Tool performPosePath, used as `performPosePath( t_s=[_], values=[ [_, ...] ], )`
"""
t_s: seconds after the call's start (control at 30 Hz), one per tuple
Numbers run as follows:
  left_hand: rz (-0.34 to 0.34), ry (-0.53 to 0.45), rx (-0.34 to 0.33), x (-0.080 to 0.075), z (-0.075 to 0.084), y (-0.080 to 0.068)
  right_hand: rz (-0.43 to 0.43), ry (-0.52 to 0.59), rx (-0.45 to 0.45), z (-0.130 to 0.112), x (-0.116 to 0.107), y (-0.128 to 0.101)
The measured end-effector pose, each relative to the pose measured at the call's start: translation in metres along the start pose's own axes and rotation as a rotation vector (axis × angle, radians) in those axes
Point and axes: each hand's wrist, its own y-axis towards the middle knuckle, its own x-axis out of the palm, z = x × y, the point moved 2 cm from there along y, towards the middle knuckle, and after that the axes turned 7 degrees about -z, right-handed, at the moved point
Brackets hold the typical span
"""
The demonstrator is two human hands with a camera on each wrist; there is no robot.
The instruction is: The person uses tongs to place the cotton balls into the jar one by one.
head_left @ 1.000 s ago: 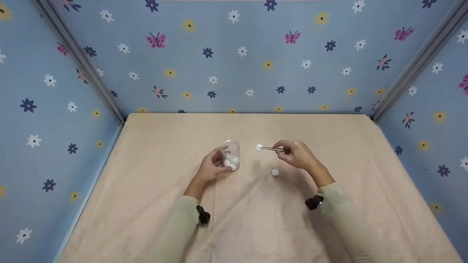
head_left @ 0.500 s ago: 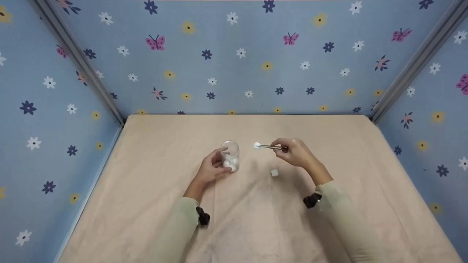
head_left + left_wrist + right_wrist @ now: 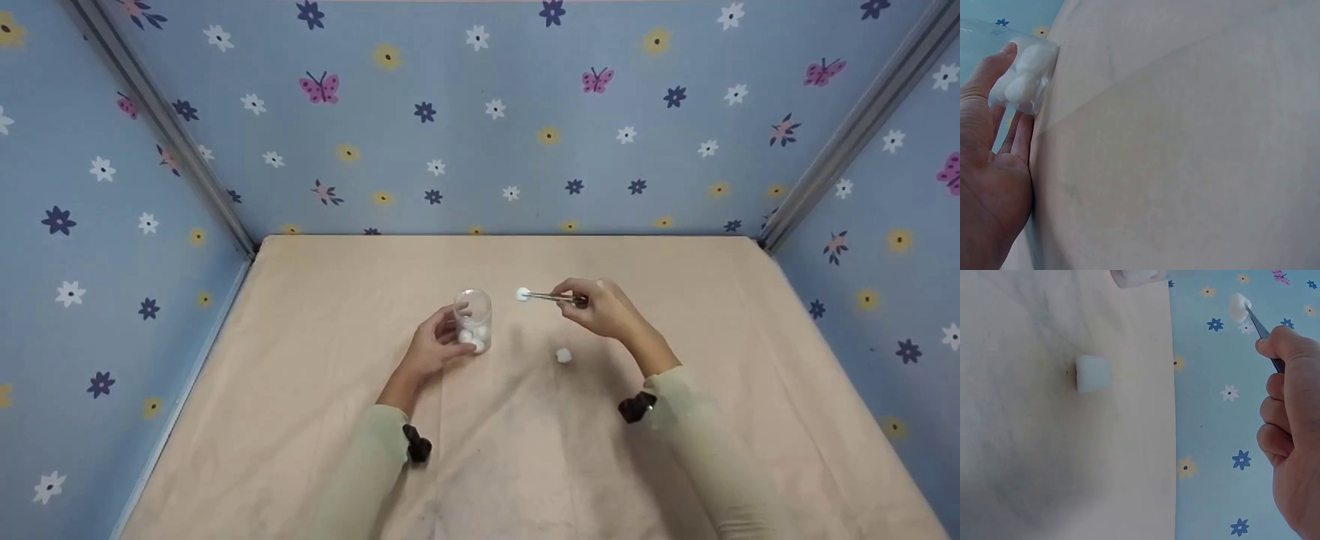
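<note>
My left hand [image 3: 433,346] holds a clear plastic jar [image 3: 474,306] upright on the table, thumb and fingers around its side. Several white cotton balls [image 3: 1030,67] lie in the lower part of the jar. With curled fingers my right hand [image 3: 606,309] grips a pair of metal tweezers [image 3: 547,298], their tips pointing left toward the jar. A white cotton ball [image 3: 1239,307] is pinched in the tweezer tips, above the table and a short way right of the jar's mouth. Another cotton ball [image 3: 1093,374] sits on the table below the right hand.
A beige cloth [image 3: 315,315] with creases covers the table. Blue flowered panels [image 3: 480,120] stand at the back and on both sides, joined by grey metal posts [image 3: 847,127] at the corners.
My right hand has moved slightly left and up, bringing the tweezers and their cotton ball closer to the jar. The left hand and the jar stay in place.
</note>
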Motion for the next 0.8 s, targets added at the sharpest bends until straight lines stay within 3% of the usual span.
performPosePath(
  t_s=[0.23,0.8],
  values=[
    [-0.004,-0.043,-0.002,0.001,0.000,0.000,0.007,0.007,0.001,-0.003,0.001,0.004],
    [0.013,-0.007,0.008,0.001,0.000,0.001,-0.004,-0.004,-0.041,-0.015,0.004,0.017]
  ],
)
